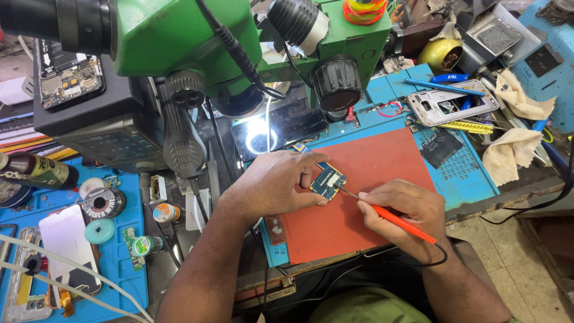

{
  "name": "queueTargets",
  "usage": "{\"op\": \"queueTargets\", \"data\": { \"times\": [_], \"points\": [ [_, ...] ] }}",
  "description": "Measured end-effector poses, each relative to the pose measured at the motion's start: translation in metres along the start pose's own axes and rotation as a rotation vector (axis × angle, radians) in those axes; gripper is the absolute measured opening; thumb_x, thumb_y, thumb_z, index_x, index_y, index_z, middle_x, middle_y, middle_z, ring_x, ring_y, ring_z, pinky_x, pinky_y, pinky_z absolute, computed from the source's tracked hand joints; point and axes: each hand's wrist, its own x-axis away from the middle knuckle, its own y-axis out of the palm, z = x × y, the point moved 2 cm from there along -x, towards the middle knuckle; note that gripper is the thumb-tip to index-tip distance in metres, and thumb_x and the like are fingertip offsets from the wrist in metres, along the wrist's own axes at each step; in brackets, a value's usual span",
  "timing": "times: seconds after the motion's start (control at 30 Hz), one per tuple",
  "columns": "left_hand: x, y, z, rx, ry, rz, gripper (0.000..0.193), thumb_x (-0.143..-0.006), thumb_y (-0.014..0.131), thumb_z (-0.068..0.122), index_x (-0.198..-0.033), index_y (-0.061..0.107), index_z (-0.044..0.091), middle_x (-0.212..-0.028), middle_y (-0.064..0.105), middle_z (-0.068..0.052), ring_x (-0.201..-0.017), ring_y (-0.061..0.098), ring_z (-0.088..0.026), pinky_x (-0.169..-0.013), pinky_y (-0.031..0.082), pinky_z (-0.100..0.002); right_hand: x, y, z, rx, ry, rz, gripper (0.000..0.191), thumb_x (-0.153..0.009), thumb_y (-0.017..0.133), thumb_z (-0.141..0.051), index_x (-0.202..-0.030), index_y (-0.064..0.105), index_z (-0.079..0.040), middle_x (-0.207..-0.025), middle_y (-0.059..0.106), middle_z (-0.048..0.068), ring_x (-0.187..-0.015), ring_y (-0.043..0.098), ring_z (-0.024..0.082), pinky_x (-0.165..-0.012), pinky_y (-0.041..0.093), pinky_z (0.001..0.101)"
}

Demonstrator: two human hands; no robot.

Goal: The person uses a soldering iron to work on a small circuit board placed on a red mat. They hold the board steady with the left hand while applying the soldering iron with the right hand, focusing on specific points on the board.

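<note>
Near the middle of the frame your left hand [272, 182] lies knuckles-up on the red mat [382, 161], its fingers [311, 164] curled together and pinching the left edge of a small blue circuit board [327, 180], which rests flat on the mat's upper left part. Just to the right, your right hand [406, 215] has its fingers closed around an orange-handled probe [402, 222], held like a pen; the thin metal tip [345, 192] slants up to the left and touches the board's lower right edge. A black cord trails from the handle's end toward the lower right. The two hands are near each other, with only the board and tip between them. In the upper part of the frame the green microscope [179, 36] hangs over the bench [466, 173], its ring light reflected in a dark phone screen [269, 134] just above your left hand. An opened white phone [451, 104] lies at the upper right, and a solder spool [103, 203] sits at the left.
</note>
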Motion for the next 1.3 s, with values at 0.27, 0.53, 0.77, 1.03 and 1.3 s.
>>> {"op": "queueTargets", "data": {
  "times": [0.27,0.53,0.77,1.03,1.3],
  "points": [
    [-0.0002,-0.0001,0.0001,-0.002,0.002,-0.002,0.069,-0.068,0.086,0.037,-0.128,0.064,0.012,-0.069,0.065,-0.002,-0.07,0.067,-0.024,-0.065,0.053,-0.039,0.0003,-0.0013,0.0019,0.018,0.021,0.031,0.016,-0.079,0.081,-0.002,-0.094,0.077,-0.002,-0.082,0.076,0.007,-0.071,0.071,0.013,-0.063,0.054,0.0235],
    [-0.0006,0.0006,0.0,0.0,-0.002,-0.005,0.068,-0.068,0.086,0.037,-0.128,0.064,0.012,-0.069,0.065,-0.002,-0.07,0.067,-0.024,-0.065,0.053,-0.039,0.0001,-0.0019,0.0013,0.05,0.052,0.061,0.014,-0.08,0.081,-0.004,-0.094,0.078,-0.003,-0.082,0.075,0.006,-0.07,0.071,0.012,-0.062,0.053,0.0232],
    [-0.0009,0.0004,-0.0006,0.001,-0.007,-0.012,0.069,-0.068,0.085,0.037,-0.128,0.064,0.012,-0.069,0.065,-0.003,-0.07,0.067,-0.024,-0.064,0.053,-0.039,-0.0002,-0.0021,0.0006,0.062,0.074,0.069,0.014,-0.08,0.081,-0.004,-0.094,0.078,-0.003,-0.082,0.075,0.006,-0.069,0.07,0.011,-0.062,0.052,0.023],
    [0.0,0.0004,-0.0006,0.004,0.006,0.003,0.069,-0.068,0.086,0.037,-0.127,0.065,0.01,-0.07,0.066,-0.003,-0.071,0.068,-0.025,-0.065,0.053,-0.039,0.0004,-0.0011,0.0017,0.058,0.082,0.078,0.013,-0.081,0.08,-0.004,-0.094,0.078,-0.003,-0.083,0.076,0.007,-0.07,0.071,0.011,-0.062,0.053,0.0224],
    [-0.0004,-0.0002,0.0007,-0.002,-0.003,0.005,0.069,-0.067,0.086,0.036,-0.127,0.065,0.011,-0.07,0.066,-0.003,-0.07,0.068,-0.024,-0.065,0.053,-0.039,-0.0004,-0.0001,0.0026,0.075,0.073,0.076,0.014,-0.081,0.081,-0.004,-0.094,0.078,-0.004,-0.083,0.076,0.007,-0.07,0.071,0.011,-0.062,0.054,0.0226]
  ]
}}
